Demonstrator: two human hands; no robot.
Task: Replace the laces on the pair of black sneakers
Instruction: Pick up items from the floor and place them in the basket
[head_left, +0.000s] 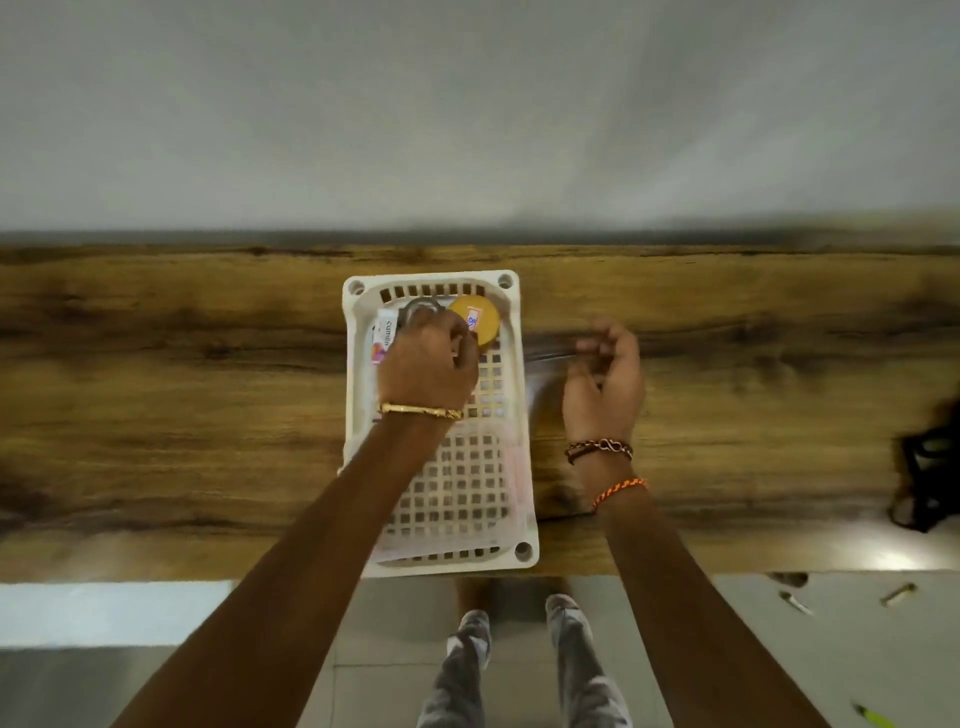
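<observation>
— Where are the sneakers?

— I think that dark shape (927, 467) at the far right edge of the surface (182, 364) is one of them, well apart from both my hands. It is blurred and half cut off, so I can't swear to it, and I can't see laces.

— What are your hands doing?

— My left hand (428, 358) is down in the far end of the white basket (519, 415), fingers curled round something greyish (418, 309). What it is I can't tell. My right hand (605, 379) is just beside the basket over the surface, fingers loosely curled, holding nothing that I can make out.

— What could go wrong?

— The basket's near end sits right at the surface's edge. If I pull hard with my left, I'd judge it could slide or tip towards my legs. Lifting my hand carelessly could also knock the yellow tin (475, 319) touching it, or drag out the white tube (385, 335). And the view is smeared, so I may grab the wrong thing.

— Any writing?

— The tube's lettering looks like "cumin", though I'm unsure. The tin's label is too blurred to read.
</observation>
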